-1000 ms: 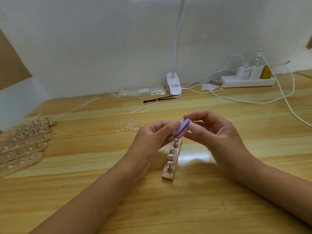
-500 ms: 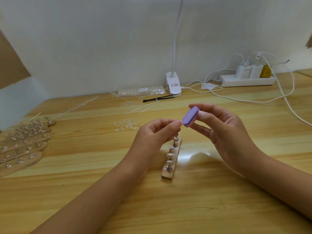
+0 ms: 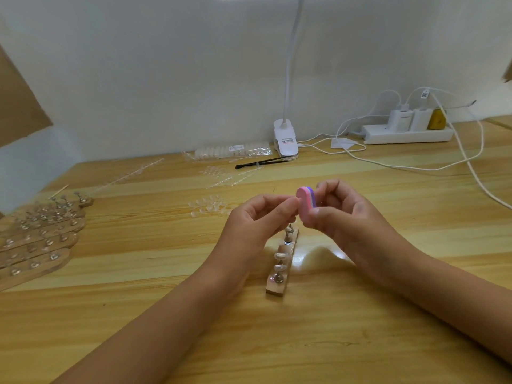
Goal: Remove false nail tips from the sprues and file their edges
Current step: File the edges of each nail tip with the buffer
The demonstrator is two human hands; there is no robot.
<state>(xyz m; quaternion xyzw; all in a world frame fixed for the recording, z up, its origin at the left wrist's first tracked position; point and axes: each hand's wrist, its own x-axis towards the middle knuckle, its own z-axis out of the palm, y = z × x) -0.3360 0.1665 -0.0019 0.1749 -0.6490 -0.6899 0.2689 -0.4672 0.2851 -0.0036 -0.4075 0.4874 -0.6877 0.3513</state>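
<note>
Head view: right hand (image 3: 347, 217) fingers clamp a pink-and-purple oval foam file block (image 3: 305, 202) upright, presenting its pink face; left hand (image 3: 256, 218) fingers pinch together against it, presumably on a false nail tip too small to see, above the wooden peg holder (image 3: 282, 268).

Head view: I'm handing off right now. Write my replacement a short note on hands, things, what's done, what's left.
Right hand grips the pink and purple file, held up.
Left hand pinches at the file's face; any tip there is too small to see.
Wooden stand under the hands: two tips sit on pegs, likely done.
Loose clear tips and sprues lie behind it.
Left: probably filing the rest.
</note>
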